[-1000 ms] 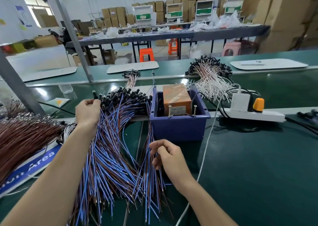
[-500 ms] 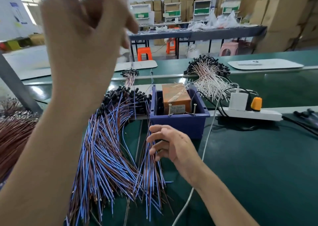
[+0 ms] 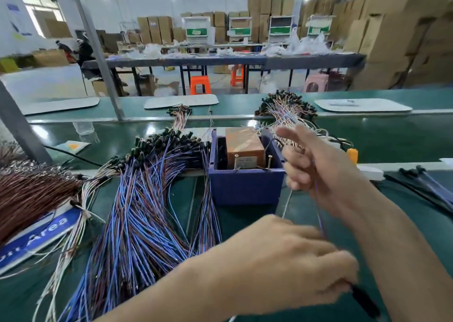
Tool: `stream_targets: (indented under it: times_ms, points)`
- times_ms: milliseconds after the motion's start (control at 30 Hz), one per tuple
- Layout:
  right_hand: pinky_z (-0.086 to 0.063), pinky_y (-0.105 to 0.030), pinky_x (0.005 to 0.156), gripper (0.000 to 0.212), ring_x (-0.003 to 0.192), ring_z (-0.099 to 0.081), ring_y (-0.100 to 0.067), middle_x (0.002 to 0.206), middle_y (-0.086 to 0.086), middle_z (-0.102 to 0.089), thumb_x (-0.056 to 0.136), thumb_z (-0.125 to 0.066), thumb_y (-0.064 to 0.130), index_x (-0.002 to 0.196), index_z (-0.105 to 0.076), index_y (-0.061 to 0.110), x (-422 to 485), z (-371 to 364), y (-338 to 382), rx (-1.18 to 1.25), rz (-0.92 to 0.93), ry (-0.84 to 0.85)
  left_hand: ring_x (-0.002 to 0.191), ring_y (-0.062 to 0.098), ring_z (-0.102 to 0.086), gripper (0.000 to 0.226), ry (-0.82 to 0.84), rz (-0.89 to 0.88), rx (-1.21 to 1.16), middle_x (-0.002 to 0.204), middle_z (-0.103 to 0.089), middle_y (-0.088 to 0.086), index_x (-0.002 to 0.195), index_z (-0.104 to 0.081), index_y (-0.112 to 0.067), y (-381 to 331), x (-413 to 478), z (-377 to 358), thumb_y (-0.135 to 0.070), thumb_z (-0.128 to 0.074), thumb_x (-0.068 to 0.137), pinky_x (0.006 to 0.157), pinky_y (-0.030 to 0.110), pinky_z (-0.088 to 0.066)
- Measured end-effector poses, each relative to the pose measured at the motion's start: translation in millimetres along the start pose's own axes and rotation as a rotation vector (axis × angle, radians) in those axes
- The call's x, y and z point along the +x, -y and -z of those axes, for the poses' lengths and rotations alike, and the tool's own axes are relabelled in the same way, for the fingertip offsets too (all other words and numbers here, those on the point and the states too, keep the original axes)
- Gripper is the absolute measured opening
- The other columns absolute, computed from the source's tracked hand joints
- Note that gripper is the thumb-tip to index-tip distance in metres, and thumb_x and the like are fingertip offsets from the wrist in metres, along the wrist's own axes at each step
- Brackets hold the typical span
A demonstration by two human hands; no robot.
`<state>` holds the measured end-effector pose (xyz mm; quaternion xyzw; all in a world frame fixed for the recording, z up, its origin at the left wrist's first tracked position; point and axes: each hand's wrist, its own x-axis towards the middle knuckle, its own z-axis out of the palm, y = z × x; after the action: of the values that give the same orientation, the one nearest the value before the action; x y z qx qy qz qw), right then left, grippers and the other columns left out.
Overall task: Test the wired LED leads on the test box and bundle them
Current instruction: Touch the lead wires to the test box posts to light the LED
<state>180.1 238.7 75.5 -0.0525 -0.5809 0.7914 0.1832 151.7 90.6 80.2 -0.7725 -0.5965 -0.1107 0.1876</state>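
Leads lie heaped and unbundled on the surface, left of the box; most seem untested yet. One lead stretches between hands: left hand grips its black tip, right hand, beside the box, pinches its wire.

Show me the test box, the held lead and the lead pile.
test box (image 3: 245, 189), head view, blue front wall.
held lead (image 3: 364, 302), head view, its black end at lower right.
lead pile (image 3: 137, 223), head view, middle of the blue wires.
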Motion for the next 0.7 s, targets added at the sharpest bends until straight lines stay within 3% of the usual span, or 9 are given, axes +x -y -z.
stream_targets:
  times_ms: [33,67,167,267,367,433,500,567,700]
  points:
    - [-0.04,-0.021,0.039,0.035,0.037,-0.031,-0.007,0.054,0.008,-0.031,0.096,-0.052,0.046,0.109,-0.066,0.017,0,6,-3,-0.015,0.032,-0.045,0.083,0.018,-0.055,0.022,-0.032,-0.082,-0.047,0.088,-0.066,-0.004,0.1,-0.064,-0.019,-19,-19,-31,-0.027,-0.045,0.107,0.067,0.034,-0.047]
    - [-0.038,-0.021,0.038,0.034,0.037,-0.029,-0.007,0.055,0.008,-0.028,0.1,-0.05,0.046,0.109,-0.065,0.017,-1,13,-7,-0.035,0.058,-0.094,0.084,0.018,-0.054,0.018,0.086,-0.077,-0.191,0.087,-0.064,-0.004,0.099,-0.062,-0.018,-25,-33,-45,-0.025,-0.047,0.107,0.066,0.032,-0.044]
    - [-0.035,-0.022,0.037,0.04,0.039,-0.024,-0.008,0.056,0.008,-0.026,0.107,-0.039,0.048,0.111,-0.059,0.013,-2,28,-26,-0.14,0.092,-0.255,0.086,0.024,-0.056,0.009,0.18,-0.031,-0.303,0.092,-0.061,0.011,0.096,-0.061,-0.004,-24,-30,-70,-0.001,-0.054,0.099,0.066,0.031,-0.038]
    - [-0.03,-0.023,0.036,0.036,0.04,-0.024,-0.009,0.055,0.007,-0.029,0.11,-0.034,0.039,0.104,-0.057,0.012,-5,36,-55,-0.261,0.101,-0.338,0.09,0.038,-0.059,0.019,0.393,0.031,-0.447,0.097,-0.063,0.023,0.099,-0.064,-0.001,-36,-34,-92,-0.007,-0.047,0.103,0.08,0.05,-0.047]
    - [-0.029,-0.022,0.037,0.032,0.042,-0.028,-0.008,0.054,0.01,-0.036,0.11,-0.036,0.031,0.096,-0.057,0.012,-14,35,-87,-0.349,0.133,-0.368,0.078,0.021,-0.062,0.008,0.085,0.179,-0.384,0.09,-0.069,-0.002,0.106,-0.06,-0.031,-18,-46,-92,-0.034,-0.053,0.104,0.074,0.036,-0.055]
    - [-0.031,-0.02,0.039,0.03,0.044,-0.032,-0.007,0.054,0.011,-0.04,0.109,-0.038,0.031,0.093,-0.059,0.016,-23,32,-106,-0.379,0.166,-0.365,0.072,0.004,-0.06,0.012,-0.222,0.473,-0.626,0.087,-0.069,-0.011,0.11,-0.062,-0.033,1,-50,-90,-0.035,-0.053,0.103,0.068,0.024,-0.05]
    - [-0.031,-0.018,0.041,0.03,0.047,-0.034,-0.006,0.057,0.01,-0.04,0.108,-0.039,0.036,0.091,-0.061,0.026,-30,26,-121,-0.41,0.18,-0.327,0.063,0.004,-0.057,0.014,-0.459,0.843,-0.873,0.076,-0.068,-0.01,0.101,-0.066,-0.029,19,-50,-95,-0.032,-0.052,0.104,0.061,0.023,-0.046]
    - [-0.032,-0.017,0.046,0.03,0.051,-0.035,-0.005,0.058,0.01,-0.04,0.106,-0.038,0.041,0.09,-0.062,0.034,-33,19,-129,-0.476,0.196,-0.294,0.059,0.006,-0.055,0.019,-0.513,1.051,-0.946,0.071,-0.065,-0.008,0.1,-0.068,-0.027,31,-48,-102,-0.033,-0.051,0.105,0.056,0.023,-0.043]
    - [-0.037,-0.018,0.056,0.03,0.058,-0.042,-0.004,0.062,0.012,-0.049,0.105,-0.037,0.045,0.092,-0.063,0.037,-34,9,-136,-0.592,0.258,-0.256,0.064,-0.003,-0.061,0.019,-0.565,1.065,-1.043,0.075,-0.069,-0.016,0.103,-0.071,-0.026,32,-46,-112,-0.032,-0.054,0.104,0.059,0.012,-0.045]
